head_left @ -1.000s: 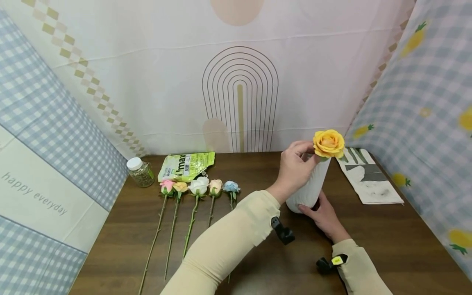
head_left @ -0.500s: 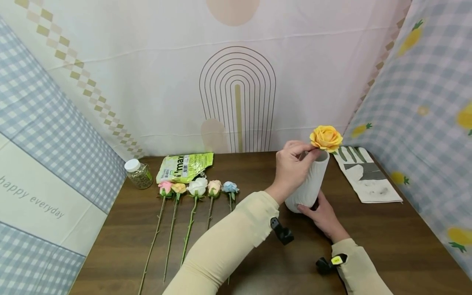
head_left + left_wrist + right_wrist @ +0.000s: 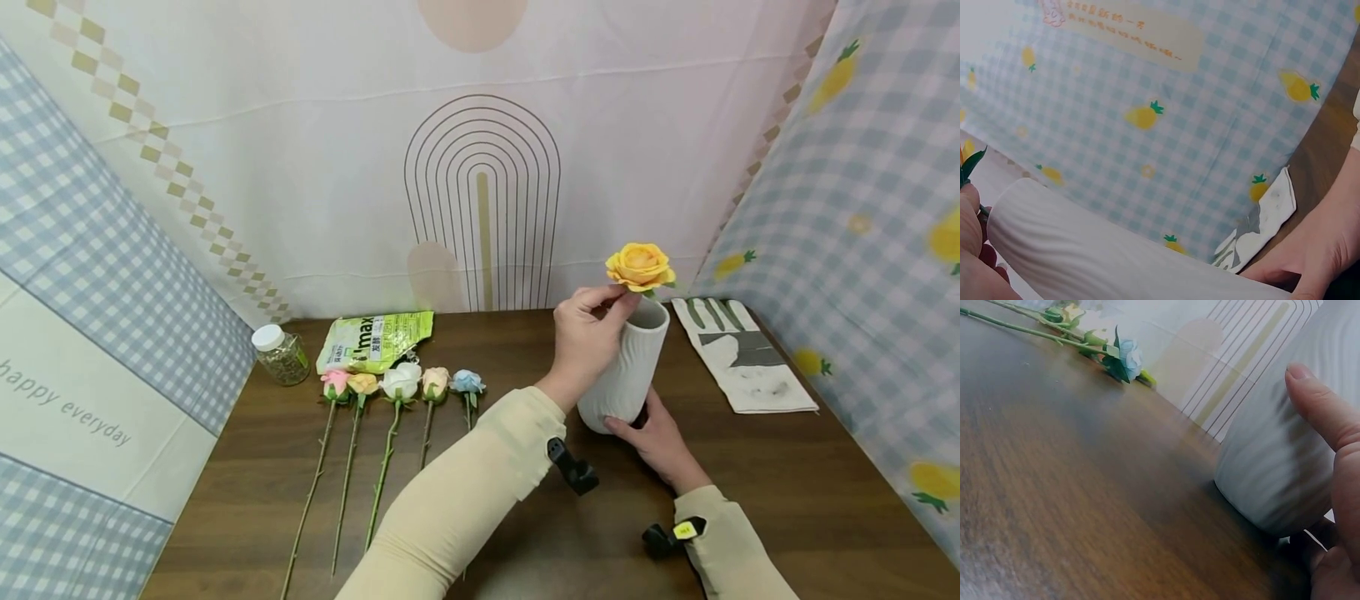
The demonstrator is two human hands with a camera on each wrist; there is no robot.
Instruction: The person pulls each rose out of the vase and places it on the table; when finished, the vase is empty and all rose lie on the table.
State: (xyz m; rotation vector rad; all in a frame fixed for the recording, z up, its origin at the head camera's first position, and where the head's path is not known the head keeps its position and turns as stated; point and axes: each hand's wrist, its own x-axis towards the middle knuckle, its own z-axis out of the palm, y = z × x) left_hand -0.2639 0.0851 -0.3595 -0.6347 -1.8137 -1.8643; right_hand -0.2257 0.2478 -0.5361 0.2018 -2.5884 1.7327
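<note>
A yellow rose point(image 3: 641, 267) stands over the mouth of a ribbed white vase point(image 3: 628, 367). My left hand point(image 3: 588, 337) pinches its stem just under the bloom, fingertips right at the vase's rim. In the left wrist view a short piece of the green stem point(image 3: 984, 211) shows between the fingers and the rim; the lower stem is hidden. Low on the vase, my right hand point(image 3: 663, 442) grips the base, its thumb point(image 3: 1319, 403) lying along the ribbed wall in the right wrist view. The vase leans slightly to the right in the head view.
Left of the vase several roses lie side by side on the brown table point(image 3: 247, 500): pink point(image 3: 336, 383), pale orange, white point(image 3: 401, 381), peach and blue point(image 3: 468, 382). Behind them are a green packet point(image 3: 375, 340) and a lidded jar point(image 3: 282, 354). A folded cloth point(image 3: 750, 358) lies right.
The yellow rose and my left hand have shifted left, and the bloom now sits higher, uncovering the vase's mouth. My right hand has stayed at the base.
</note>
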